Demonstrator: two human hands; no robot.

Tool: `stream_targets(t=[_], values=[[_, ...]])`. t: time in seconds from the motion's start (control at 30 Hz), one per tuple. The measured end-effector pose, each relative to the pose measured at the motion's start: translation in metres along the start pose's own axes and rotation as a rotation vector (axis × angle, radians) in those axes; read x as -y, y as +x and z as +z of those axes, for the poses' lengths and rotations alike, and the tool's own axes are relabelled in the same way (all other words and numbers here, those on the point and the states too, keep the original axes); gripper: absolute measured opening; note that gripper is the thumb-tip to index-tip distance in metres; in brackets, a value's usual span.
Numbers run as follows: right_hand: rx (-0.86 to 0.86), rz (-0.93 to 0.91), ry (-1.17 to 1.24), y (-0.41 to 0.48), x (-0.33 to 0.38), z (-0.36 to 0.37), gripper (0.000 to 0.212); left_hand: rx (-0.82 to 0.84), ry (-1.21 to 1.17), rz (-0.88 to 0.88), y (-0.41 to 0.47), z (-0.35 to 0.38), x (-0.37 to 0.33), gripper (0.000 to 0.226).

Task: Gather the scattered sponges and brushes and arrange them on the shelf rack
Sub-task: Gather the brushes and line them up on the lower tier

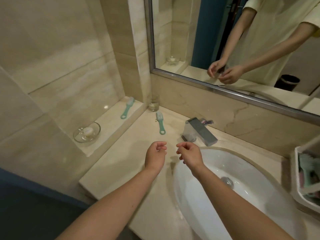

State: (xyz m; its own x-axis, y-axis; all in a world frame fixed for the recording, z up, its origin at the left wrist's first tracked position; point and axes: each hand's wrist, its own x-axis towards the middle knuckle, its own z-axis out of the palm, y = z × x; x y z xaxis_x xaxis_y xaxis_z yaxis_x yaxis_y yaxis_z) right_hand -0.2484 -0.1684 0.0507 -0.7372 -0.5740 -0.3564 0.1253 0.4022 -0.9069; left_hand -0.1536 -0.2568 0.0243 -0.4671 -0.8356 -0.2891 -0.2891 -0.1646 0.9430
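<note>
Two teal-handled, pale-bristled brushes, each with a looped end: the first brush [127,108] lies on the ledge [110,122] left of centre, the second brush [160,123] on the tabletop [135,153] at centre. Just below, the left hand [155,156] and right hand [189,155] hover, loosely curled, holding nothing.

Two teal brushes [127,108] [160,125], white sink [259,213], beige veined marble counter [131,153].

Dim, warm yellowish indoor light, small glints on the wall tiles [69,49] and white basin [207,172], soft shadows on the counter [121,161], wide-angle bending of the mirror frame [225,91], rack [308,177] at the right edge blurred, overall slightly soft
</note>
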Motion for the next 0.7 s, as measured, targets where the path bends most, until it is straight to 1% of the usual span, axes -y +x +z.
stream_targets(t=[0.17,0.33,0.47,0.53,0.63,0.7], values=[[-0.006,0.000,-0.050,0.036,0.014,0.044,0.014,0.006,-0.011,-0.047,0.046,-0.027,-0.003,0.031],[-0.030,-0.011,-0.158,0.082,0.026,0.073,0.012,0.030,-0.062,-0.103,0.093,-0.033,-0.009,0.030],[-0.045,0.005,-0.271,0.122,0.028,0.084,0.020,0.061,-0.148,-0.214,0.135,-0.027,-0.012,0.026],[-0.036,0.024,-0.310,0.141,0.028,0.087,0.026,0.083,-0.161,-0.262,0.155,-0.020,-0.010,0.028],[-0.041,0.040,-0.315,0.167,0.028,0.092,0.035,0.099,-0.132,-0.305,0.181,-0.011,-0.005,0.036],[-0.042,0.066,-0.295,0.181,0.027,0.095,0.034,0.098,-0.132,-0.329,0.193,-0.006,-0.002,0.034]])
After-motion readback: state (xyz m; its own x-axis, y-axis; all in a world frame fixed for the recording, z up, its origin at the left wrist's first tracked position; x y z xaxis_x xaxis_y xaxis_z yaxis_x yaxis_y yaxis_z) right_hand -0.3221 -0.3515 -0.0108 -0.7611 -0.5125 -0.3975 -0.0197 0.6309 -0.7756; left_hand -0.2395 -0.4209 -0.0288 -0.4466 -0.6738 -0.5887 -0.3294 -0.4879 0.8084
